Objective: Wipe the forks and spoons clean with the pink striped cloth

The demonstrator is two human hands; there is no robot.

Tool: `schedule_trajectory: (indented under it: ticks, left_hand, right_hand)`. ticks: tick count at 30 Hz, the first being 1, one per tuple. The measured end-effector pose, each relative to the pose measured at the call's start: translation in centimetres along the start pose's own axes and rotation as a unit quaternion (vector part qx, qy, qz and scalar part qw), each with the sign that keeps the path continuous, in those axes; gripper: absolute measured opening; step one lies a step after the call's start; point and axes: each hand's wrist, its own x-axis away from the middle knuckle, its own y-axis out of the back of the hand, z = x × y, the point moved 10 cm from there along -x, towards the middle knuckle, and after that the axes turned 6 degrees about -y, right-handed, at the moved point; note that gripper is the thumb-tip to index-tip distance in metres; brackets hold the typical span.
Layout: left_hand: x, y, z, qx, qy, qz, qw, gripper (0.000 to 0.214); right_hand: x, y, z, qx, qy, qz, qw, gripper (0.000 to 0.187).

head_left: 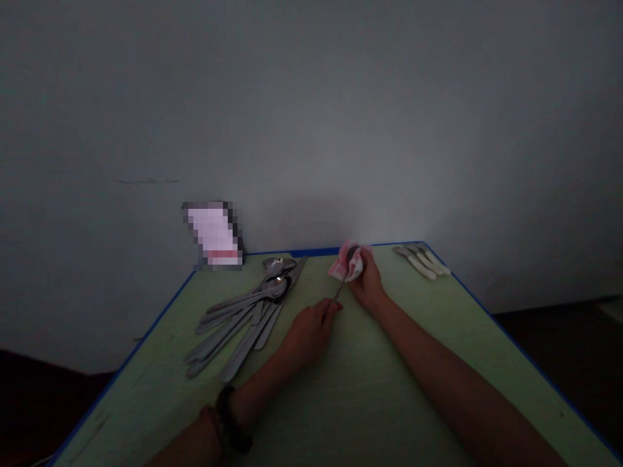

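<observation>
My left hand (311, 331) pinches the handle end of a metal spoon (341, 288) low over the green table (370, 389). My right hand (367, 282) is closed around a pink-and-white cloth (349, 261) that wraps the spoon's bowl. The spoon runs diagonally between the two hands. A dark band sits on my left wrist.
A pile of metal spoons and knives (248, 308) lies left of my hands. A few white-handled utensils (422, 261) lie at the table's far right corner. A blurred-out upright object (214, 235) stands at the far left edge against the grey wall. The table has a blue rim.
</observation>
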Motion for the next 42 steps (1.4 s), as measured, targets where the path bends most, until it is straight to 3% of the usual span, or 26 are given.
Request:
schedule_trajectory:
  ticks: [2, 5, 8, 12, 20, 27, 34, 42]
  left_hand:
    - [-0.1, 0.3, 0.2, 0.016, 0.004, -0.019, 1.000, 0.038]
    - [-0.1, 0.6, 0.4, 0.016, 0.010, -0.034, 0.999, 0.040]
    - [0.0, 0.0, 0.4, -0.019, 0.010, -0.008, 1.000, 0.041]
    - [0.1, -0.8, 0.3, -0.053, 0.003, 0.026, 0.998, 0.042]
    - [0.4, -0.2, 0.3, 0.017, -0.016, 0.006, 1.000, 0.040]
    - [0.6, 0.0, 0.0, 0.013, -0.019, 0.006, 1.000, 0.037]
    - [0.8, -0.6, -1.1, 0.123, -0.017, 0.090, 0.988, 0.044]
    - [0.7, -0.3, -0.9, 0.043, -0.050, 0.046, 0.997, 0.040]
  right_hand:
    - [0.0, -0.2, -0.4, -0.079, -0.026, 0.015, 0.996, 0.003]
    - [-0.1, -0.4, -0.7, -0.133, -0.053, 0.017, 0.990, 0.008]
    - [-0.2, -0.7, 0.1, -0.141, -0.029, 0.031, 0.989, 0.014]
    - [-0.3, -1.2, 0.8, -0.096, -0.006, 0.053, 0.994, 0.019]
    - [-0.2, -0.4, -0.7, 0.048, -0.030, 0.047, 0.997, 0.021]
    - [0.1, 0.1, -0.8, 0.083, -0.047, 0.011, 0.995, 0.023]
    - [-0.2, 1.1, 0.7, -0.050, 0.033, -0.054, 0.997, 0.018]
    - [-0.4, 1.9, 1.5, -0.130, 0.073, -0.082, 0.985, 0.029]
